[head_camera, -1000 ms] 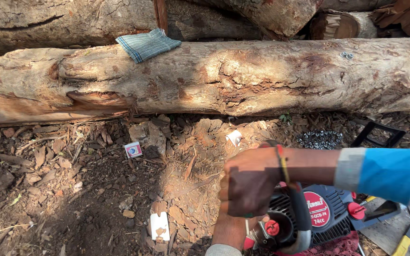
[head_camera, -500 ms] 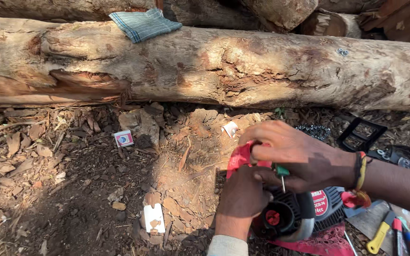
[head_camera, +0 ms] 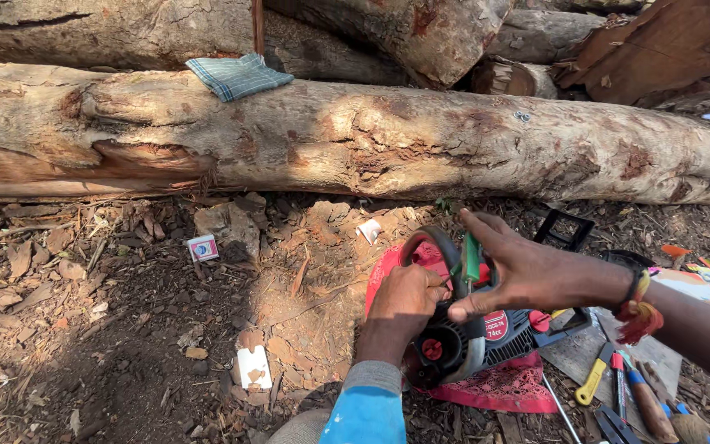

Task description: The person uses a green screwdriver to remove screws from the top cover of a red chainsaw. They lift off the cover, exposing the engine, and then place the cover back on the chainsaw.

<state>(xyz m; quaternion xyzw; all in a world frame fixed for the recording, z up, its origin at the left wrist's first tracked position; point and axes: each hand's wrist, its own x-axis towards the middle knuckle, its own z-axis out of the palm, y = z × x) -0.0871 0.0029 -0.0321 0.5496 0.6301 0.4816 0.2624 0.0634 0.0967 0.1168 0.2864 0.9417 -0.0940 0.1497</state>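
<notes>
A red and black chainsaw body (head_camera: 486, 337) lies on a red patterned cloth (head_camera: 507, 385) on the ground. My left hand (head_camera: 402, 306) rests closed on the saw's top, beside its black loop handle (head_camera: 435, 243). My right hand (head_camera: 522, 267) reaches in from the right and pinches a green-handled tool (head_camera: 472, 258) upright over the saw between thumb and fingers. A red and yellow thread band circles that wrist.
A long bark-stripped log (head_camera: 355, 136) lies across the view, with a folded checked cloth (head_camera: 238, 76) on top and more logs behind. Hand tools (head_camera: 618, 386) lie at the lower right. Wood chips, bark and small paper packets (head_camera: 203, 247) litter the soil.
The view has swung right and down slightly. My right hand has opened its fingers and shifted onto the green tool; my left hand has settled on the saw's top.
</notes>
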